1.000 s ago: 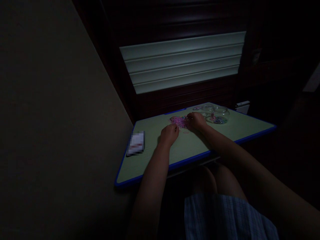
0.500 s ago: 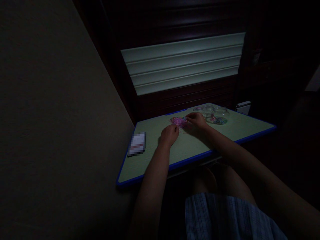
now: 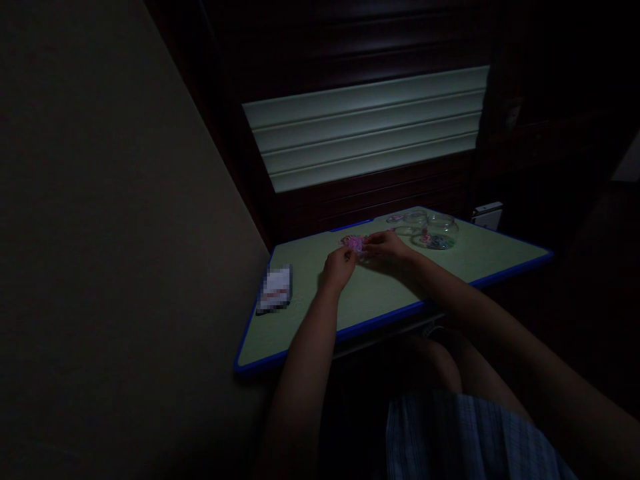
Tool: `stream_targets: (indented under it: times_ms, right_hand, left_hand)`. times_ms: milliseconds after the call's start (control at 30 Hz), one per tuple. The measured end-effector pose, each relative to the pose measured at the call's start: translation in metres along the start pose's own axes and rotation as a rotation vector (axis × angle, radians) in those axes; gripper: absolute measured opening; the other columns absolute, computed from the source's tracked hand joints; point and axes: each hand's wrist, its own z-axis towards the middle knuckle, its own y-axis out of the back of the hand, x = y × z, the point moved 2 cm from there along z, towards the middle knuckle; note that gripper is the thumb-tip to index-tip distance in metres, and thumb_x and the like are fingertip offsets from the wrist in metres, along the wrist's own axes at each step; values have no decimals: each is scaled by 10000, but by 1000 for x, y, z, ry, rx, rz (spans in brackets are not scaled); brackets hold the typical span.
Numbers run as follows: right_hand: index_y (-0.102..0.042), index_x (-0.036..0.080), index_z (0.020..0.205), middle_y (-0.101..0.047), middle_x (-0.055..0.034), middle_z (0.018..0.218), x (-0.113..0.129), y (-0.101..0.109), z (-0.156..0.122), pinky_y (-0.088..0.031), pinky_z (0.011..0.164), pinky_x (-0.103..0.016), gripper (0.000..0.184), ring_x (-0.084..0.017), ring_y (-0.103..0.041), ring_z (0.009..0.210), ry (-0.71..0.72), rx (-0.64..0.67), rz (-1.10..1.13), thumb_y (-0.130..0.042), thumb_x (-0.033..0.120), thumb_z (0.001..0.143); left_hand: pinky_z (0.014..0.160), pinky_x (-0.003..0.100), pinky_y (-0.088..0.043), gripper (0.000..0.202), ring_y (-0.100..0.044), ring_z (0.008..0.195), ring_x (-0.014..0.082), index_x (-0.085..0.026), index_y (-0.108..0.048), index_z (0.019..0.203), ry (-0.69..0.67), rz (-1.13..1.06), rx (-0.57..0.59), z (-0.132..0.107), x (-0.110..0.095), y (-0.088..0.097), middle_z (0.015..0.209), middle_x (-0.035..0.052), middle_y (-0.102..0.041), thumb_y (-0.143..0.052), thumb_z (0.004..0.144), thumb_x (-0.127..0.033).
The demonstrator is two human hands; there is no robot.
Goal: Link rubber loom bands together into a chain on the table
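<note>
A loose heap of thin, looped pink, purple and multicoloured strands [image 3: 354,243], looking like small elastic bands, lies toward the back of the pale green table. My left hand [image 3: 340,265] is at its near edge, thumb and fingers closed together. Close beside it, my right hand [image 3: 387,245] reaches in from the right, its fingertips pinched at the heap's edge. What either hand pinches is too small and dark to make out. To the right of my right hand, a clear round jar [image 3: 443,232] has colourful pieces in its bottom.
Behind the round jar stand another clear container [image 3: 416,218] and a small round lid-like piece [image 3: 395,219]. A blurred white packet [image 3: 275,289] lies at the table's left. The table [image 3: 300,320] has a blue rim, with a wall at left and a slatted panel [image 3: 370,130] behind.
My right hand has moved left and slightly nearer, close to my left hand. The heap looks smaller and more covered by the fingers. My left hand has barely shifted.
</note>
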Motion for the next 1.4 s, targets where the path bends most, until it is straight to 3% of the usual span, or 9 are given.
stream_targets:
  times_ms: [267, 567, 833, 1200, 1400]
  right_hand:
    - [-621, 92, 718, -585, -19, 602, 5, -2, -3, -368, 511, -213, 296, -79, -476, 520, -21, 37, 17, -685, 334, 559]
    - [-622, 84, 747, -587, -21, 632, 3, -3, -4, -358, 537, -216, 316, -76, -476, 542, -3, 91, -14, -680, 340, 570]
    - [-618, 81, 749, -574, -14, 623, 2, -2, -2, -351, 543, -220, 314, -70, -461, 529, 26, 98, -40, -668, 344, 584]
    - [-544, 111, 625, -498, 10, 537, 4, -3, -5, -299, 462, -191, 327, -53, -409, 479, -34, 42, -13, -587, 431, 672]
    - [-528, 118, 611, -465, 22, 477, 0, -8, -7, -295, 418, -188, 341, -49, -393, 428, -181, 96, -44, -583, 447, 685]
  left_hand:
    - [608, 219, -452, 192, -569, 662, 120, -127, -621, 799, 150, -339, -104, 10, 14, -11, 721, 42, -631, -556, 681, -264]
    - [419, 186, -409, 250, -536, 529, 97, -126, -594, 830, 341, -582, -10, 5, 10, -13, 696, 30, -592, -588, 637, -285]
    - [423, 194, -396, 222, -513, 492, 92, -124, -596, 765, 309, -571, -35, 6, 11, -13, 615, 8, -569, -610, 607, -279]
    - [578, 221, -448, 121, -553, 598, 109, -138, -619, 718, 191, -466, -128, 9, 12, -10, 616, 6, -601, -594, 610, -187]
    - [602, 227, -453, 134, -558, 609, 111, -134, -630, 719, 162, -442, -138, 10, 10, -9, 674, 21, -623, -567, 601, -128]
